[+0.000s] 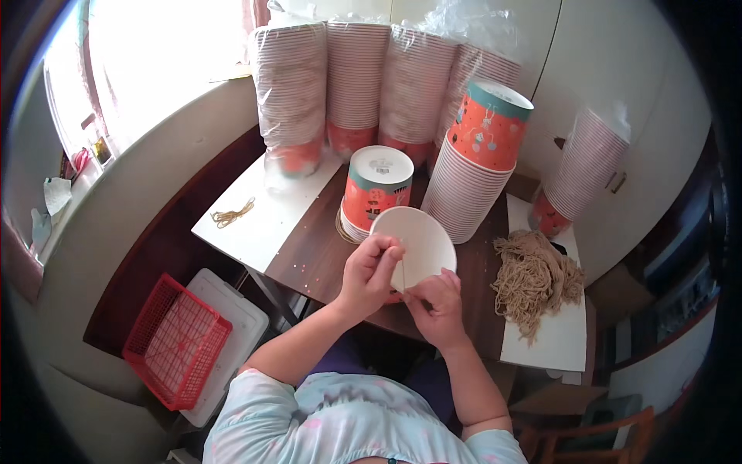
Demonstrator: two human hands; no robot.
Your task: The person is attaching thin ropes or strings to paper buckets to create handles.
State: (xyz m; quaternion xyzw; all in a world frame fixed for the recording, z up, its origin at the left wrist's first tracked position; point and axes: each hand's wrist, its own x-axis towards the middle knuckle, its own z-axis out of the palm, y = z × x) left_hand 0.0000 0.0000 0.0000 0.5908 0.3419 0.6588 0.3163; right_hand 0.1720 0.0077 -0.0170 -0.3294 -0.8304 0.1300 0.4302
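Observation:
A paper bucket (423, 236), white inside, stands tilted in front of me with its opening toward me. Over its near left rim my left hand (365, 280) is closed, thumb and forefinger pinching a thin tan string (403, 274). The string runs down to the near rim, where my right hand (437, 306) is closed in a pinch on its lower part. The right hand's fingers also touch the bucket's rim. Just beyond is a short upside-down stack of orange and green paper buckets (369, 199). Most of the held bucket's outside is hidden.
Plastic-wrapped bucket stacks (290, 93) line the back of the table. A taller stack (468, 185) leans at right, near a heap of tan strings (533, 278) and another wrapped stack (587, 166). A small string bundle (233, 213) lies left. A red basket (176, 340) sits low left.

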